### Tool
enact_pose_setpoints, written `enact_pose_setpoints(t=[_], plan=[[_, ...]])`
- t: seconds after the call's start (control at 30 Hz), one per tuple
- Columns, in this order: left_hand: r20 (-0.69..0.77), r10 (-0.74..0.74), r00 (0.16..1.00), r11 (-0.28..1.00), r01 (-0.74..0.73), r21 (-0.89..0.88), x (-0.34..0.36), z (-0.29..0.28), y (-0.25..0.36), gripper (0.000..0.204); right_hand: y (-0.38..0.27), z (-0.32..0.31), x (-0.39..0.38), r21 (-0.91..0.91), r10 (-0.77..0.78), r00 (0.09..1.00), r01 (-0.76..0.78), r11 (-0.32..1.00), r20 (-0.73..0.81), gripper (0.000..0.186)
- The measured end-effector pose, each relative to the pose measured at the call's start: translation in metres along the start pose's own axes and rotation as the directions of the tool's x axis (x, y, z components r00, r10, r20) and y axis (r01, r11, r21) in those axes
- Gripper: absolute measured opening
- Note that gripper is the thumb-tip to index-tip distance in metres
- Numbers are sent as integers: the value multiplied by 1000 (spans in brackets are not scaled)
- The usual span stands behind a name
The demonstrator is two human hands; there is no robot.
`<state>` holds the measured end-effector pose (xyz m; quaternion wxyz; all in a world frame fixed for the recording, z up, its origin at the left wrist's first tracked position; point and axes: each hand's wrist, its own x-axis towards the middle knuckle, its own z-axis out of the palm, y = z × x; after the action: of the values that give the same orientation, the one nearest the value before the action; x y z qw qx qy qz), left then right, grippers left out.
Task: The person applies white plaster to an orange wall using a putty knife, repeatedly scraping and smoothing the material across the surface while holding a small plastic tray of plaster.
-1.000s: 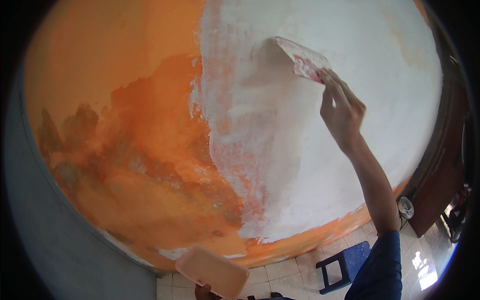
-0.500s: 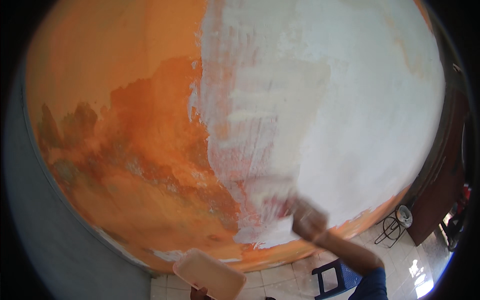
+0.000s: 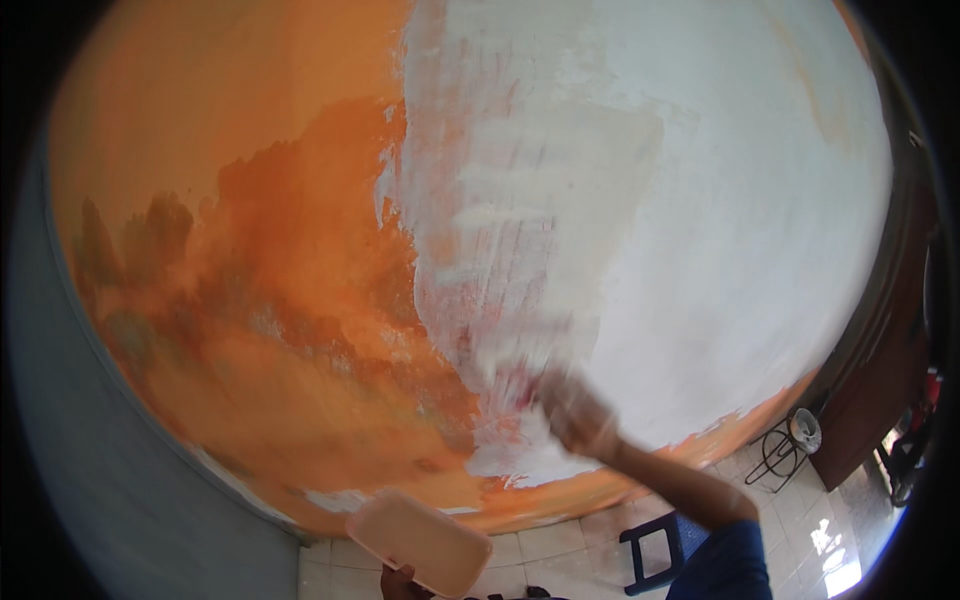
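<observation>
In front of me a wall carries orange paint (image 3: 300, 220) at the left and a white coat (image 3: 720, 250) at the right, with streaky, thin white over reddish patches between them. My right hand (image 3: 578, 412) is closed around a tool (image 3: 523, 388) with a reddish part, held against the lower streaky area. Motion smears the tool, so its exact kind does not show. Low in the picture, my left hand (image 3: 402, 582) grips the edge of a shallow peach-coloured plastic tray (image 3: 425, 545), held close to the wall. The tray's inside looks smooth and pale.
A dark blue plastic stool (image 3: 650, 555) stands on the tiled floor (image 3: 560, 545) below my right arm. Farther right, a white bucket (image 3: 804, 430) sits on a thin metal stand beside a dark brown panel (image 3: 870, 400). A grey wall (image 3: 130, 480) meets the painted one at the left.
My right hand and the tool have moved left and slightly up across the streaky area. The left hand and the tray have stayed nearly in place.
</observation>
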<state>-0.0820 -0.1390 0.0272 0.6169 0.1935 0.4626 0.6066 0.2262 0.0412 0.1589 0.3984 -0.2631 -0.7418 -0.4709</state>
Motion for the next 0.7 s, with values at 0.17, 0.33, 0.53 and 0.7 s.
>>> enact_pose_setpoints(t=[0.17, 0.33, 0.53, 0.7], plan=[[30, 4, 1000, 999, -5, 33, 8, -9, 0, 71, -48, -28, -38, 199, 29, 970, -78, 977, 242, 28], [-1, 76, 997, 996, -76, 48, -5, -9, 13, 70, 76, -56, 99, -19, 299, 936, -307, 951, -186, 21], [98, 43, 994, 999, -39, -36, -5, 16, 12, 72, 168, -63, 165, -200, 221, 865, -339, 919, -450, 27], [65, 52, 997, 998, -50, -38, -4, 0, 5, 73, 60, -8, 46, -32, 46, 995, -49, 998, -89, 41]])
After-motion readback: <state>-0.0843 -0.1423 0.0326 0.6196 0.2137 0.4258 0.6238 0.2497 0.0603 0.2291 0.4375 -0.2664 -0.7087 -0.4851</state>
